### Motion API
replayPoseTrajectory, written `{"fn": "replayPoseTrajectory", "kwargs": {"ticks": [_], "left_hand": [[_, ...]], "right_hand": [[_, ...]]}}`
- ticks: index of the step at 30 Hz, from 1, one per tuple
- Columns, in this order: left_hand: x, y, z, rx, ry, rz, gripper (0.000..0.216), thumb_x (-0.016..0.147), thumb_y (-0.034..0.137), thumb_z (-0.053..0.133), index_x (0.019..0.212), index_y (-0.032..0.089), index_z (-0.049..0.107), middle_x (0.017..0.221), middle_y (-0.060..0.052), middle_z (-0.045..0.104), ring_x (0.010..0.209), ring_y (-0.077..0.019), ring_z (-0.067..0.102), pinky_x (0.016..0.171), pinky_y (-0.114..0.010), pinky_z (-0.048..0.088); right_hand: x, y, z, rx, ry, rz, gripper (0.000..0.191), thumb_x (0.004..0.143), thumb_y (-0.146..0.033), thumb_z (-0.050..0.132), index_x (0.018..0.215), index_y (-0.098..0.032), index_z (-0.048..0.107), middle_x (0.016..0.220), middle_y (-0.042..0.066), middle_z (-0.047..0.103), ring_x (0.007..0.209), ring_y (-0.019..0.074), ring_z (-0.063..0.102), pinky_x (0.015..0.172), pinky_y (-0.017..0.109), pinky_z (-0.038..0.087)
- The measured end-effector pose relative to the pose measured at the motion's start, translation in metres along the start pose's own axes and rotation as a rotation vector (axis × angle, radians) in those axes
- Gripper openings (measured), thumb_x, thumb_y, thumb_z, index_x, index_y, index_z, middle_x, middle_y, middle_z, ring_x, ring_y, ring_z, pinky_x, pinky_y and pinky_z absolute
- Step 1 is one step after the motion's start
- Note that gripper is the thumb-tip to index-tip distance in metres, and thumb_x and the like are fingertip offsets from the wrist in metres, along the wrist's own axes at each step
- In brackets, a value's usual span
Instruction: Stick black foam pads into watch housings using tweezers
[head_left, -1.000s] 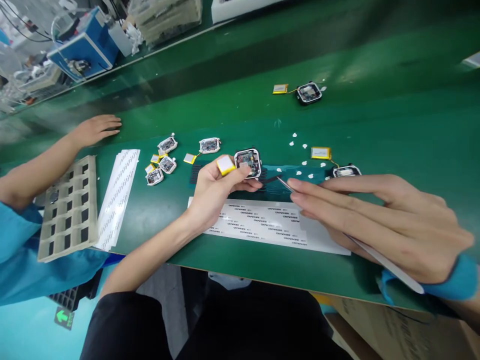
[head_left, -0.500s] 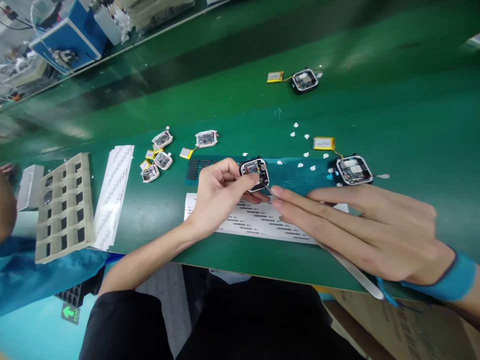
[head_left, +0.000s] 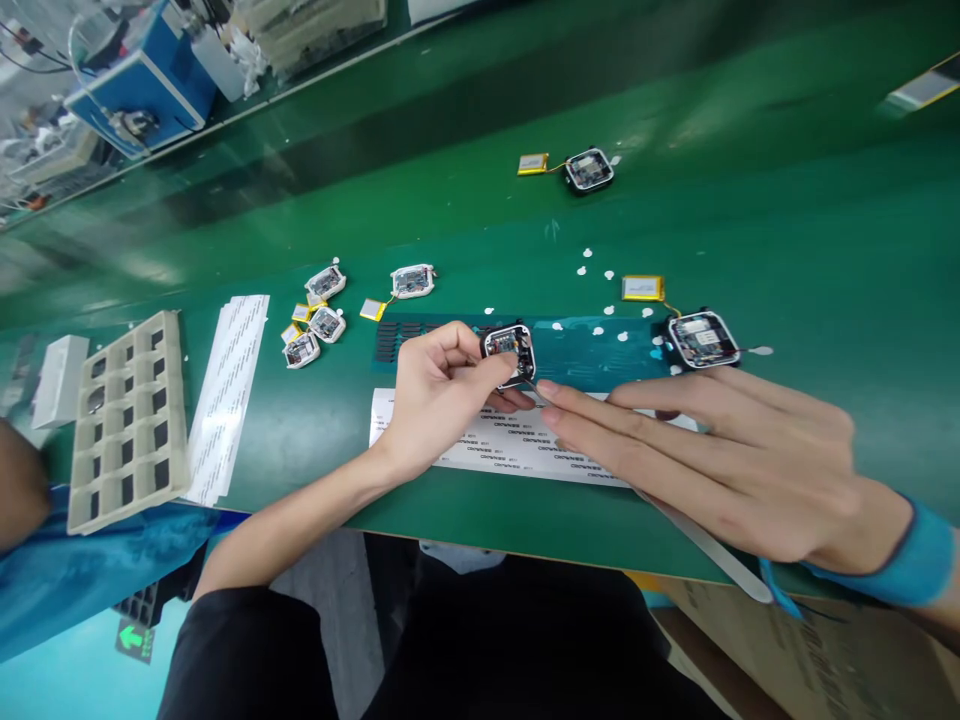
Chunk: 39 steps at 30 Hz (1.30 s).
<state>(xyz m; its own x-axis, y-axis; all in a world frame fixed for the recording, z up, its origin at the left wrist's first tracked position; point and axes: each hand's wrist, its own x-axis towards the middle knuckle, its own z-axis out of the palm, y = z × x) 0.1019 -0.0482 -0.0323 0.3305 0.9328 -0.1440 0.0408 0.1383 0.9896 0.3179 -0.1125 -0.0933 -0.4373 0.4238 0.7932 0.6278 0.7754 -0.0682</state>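
Note:
My left hand point(head_left: 450, 395) grips an open black smartwatch case point(head_left: 511, 352) with a silver rim, its thumb pressed on the circuit board inside. My right hand point(head_left: 742, 465) is closed on slim metal tweezers point(head_left: 724, 560). Their thin tip reaches the lower right corner of the held case, and the broad end shows below the palm. Whether the tip touches the case I cannot tell. Just beyond my right hand lies another open smartwatch case point(head_left: 703, 340), wired to a yellow-edged battery point(head_left: 643, 288).
Under the hands are a printed white sheet point(head_left: 517, 455) and a teal strip point(head_left: 592, 365). Small white stickers point(head_left: 598, 331) dot the bench. White watch cases point(head_left: 412, 281) with batteries lie left, near a compartment tray point(head_left: 174, 440). A black watch case point(head_left: 589, 171) sits farther back. Another person's blue sleeve point(head_left: 97, 570) is at left.
The view has shifted slightly, showing more of an object at the upper right. The tweezers' tip sits a little lower at the case's corner. Both hands keep their hold.

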Motion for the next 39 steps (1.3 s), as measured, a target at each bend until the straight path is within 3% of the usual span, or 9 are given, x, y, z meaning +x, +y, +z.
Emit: {"fn": "replayPoseTrajectory", "kwargs": {"ticks": [5, 10, 13, 17, 26, 30, 34, 37, 39], "left_hand": [[0.001, -0.003, 0.001, 0.013, -0.001, 0.023, 0.037, 0.077, 0.026, 0.088, 0.068, 0.018, 0.053, 0.064, 0.002, 0.071, 0.056, -0.0142, 0.074, 0.056, -0.021, 0.064], [0.002, -0.008, 0.002, 0.012, 0.051, 0.119, 0.036, 0.080, 0.034, 0.089, 0.106, 0.019, 0.070, 0.078, 0.003, 0.077, 0.057, -0.0124, 0.072, 0.060, -0.024, 0.067], [0.001, -0.010, 0.001, 0.039, 0.043, 0.215, 0.040, 0.087, 0.031, 0.082, 0.123, 0.020, 0.070, 0.080, 0.003, 0.078, 0.058, -0.0120, 0.073, 0.063, -0.024, 0.068], [-0.001, -0.010, -0.001, 0.069, 0.024, 0.264, 0.038, 0.089, 0.032, 0.083, 0.123, 0.020, 0.072, 0.082, 0.003, 0.079, 0.058, -0.0120, 0.073, 0.062, -0.024, 0.067], [0.004, -0.009, -0.003, -0.047, -0.057, 0.198, 0.046, 0.084, 0.034, 0.088, 0.122, 0.020, 0.066, 0.083, 0.002, 0.077, 0.067, -0.0155, 0.078, 0.070, -0.027, 0.070], [0.004, -0.001, -0.002, -0.103, -0.164, 0.151, 0.055, 0.075, 0.038, 0.096, 0.112, 0.019, 0.059, 0.077, 0.002, 0.072, 0.064, -0.0170, 0.077, 0.062, -0.025, 0.066], [0.028, 0.021, -0.026, 0.139, -0.176, 0.258, 0.055, 0.085, 0.041, 0.086, 0.123, 0.021, 0.053, 0.077, 0.003, 0.069, 0.058, -0.0163, 0.073, 0.053, -0.024, 0.059], [0.069, 0.051, -0.072, 0.704, 0.106, 0.438, 0.038, 0.095, 0.028, 0.070, 0.129, 0.019, 0.055, 0.083, 0.002, 0.071, 0.067, -0.0135, 0.074, 0.063, -0.021, 0.058], [0.098, 0.072, -0.107, 1.071, 0.303, 0.393, 0.033, 0.093, 0.017, 0.066, 0.125, 0.017, 0.060, 0.078, 0.003, 0.069, 0.072, -0.0145, 0.073, 0.070, -0.023, 0.057]], "right_hand": [[0.003, 0.001, 0.002, -0.097, 0.053, -0.076, 0.041, 0.111, -0.009, 0.060, 0.149, -0.024, 0.065, 0.135, -0.001, 0.073, 0.091, 0.0208, 0.075, 0.065, 0.037, 0.055], [0.005, 0.002, 0.001, -0.093, 0.014, 0.006, 0.057, 0.111, -0.005, 0.058, 0.165, -0.020, 0.046, 0.133, 0.000, 0.074, 0.101, 0.0239, 0.073, 0.089, 0.039, 0.060], [0.004, -0.001, -0.001, 0.028, 0.013, 0.061, 0.064, 0.110, -0.003, 0.055, 0.169, -0.023, 0.040, 0.137, 0.002, 0.073, 0.105, 0.0240, 0.073, 0.092, 0.038, 0.061], [0.003, -0.003, -0.001, 0.105, -0.013, 0.145, 0.067, 0.111, -0.003, 0.053, 0.170, -0.029, 0.037, 0.142, 0.000, 0.070, 0.109, 0.0229, 0.072, 0.094, 0.038, 0.060], [0.003, 0.006, -0.010, 0.053, -0.106, -0.011, 0.055, 0.117, -0.012, 0.046, 0.171, -0.017, 0.034, 0.139, 0.008, 0.071, 0.108, 0.0241, 0.071, 0.093, 0.041, 0.057], [-0.006, 0.011, -0.003, 0.051, -0.002, -0.013, 0.057, 0.113, -0.011, 0.055, 0.168, -0.023, 0.044, 0.126, 0.007, 0.077, 0.094, 0.0241, 0.074, 0.087, 0.042, 0.056], [-0.010, 0.013, 0.005, 0.054, 0.043, 0.040, 0.061, 0.111, -0.011, 0.058, 0.167, -0.031, 0.046, 0.109, 0.003, 0.080, 0.086, 0.0227, 0.075, 0.079, 0.039, 0.057], [-0.005, 0.013, 0.002, 0.031, 0.091, 0.000, 0.064, 0.109, -0.007, 0.060, 0.167, -0.029, 0.046, 0.107, 0.001, 0.080, 0.086, 0.0216, 0.076, 0.079, 0.036, 0.059], [-0.001, 0.013, -0.001, -0.011, 0.102, -0.042, 0.061, 0.111, -0.006, 0.053, 0.169, -0.025, 0.043, 0.104, 0.002, 0.079, 0.084, 0.0206, 0.075, 0.079, 0.033, 0.059]]}}
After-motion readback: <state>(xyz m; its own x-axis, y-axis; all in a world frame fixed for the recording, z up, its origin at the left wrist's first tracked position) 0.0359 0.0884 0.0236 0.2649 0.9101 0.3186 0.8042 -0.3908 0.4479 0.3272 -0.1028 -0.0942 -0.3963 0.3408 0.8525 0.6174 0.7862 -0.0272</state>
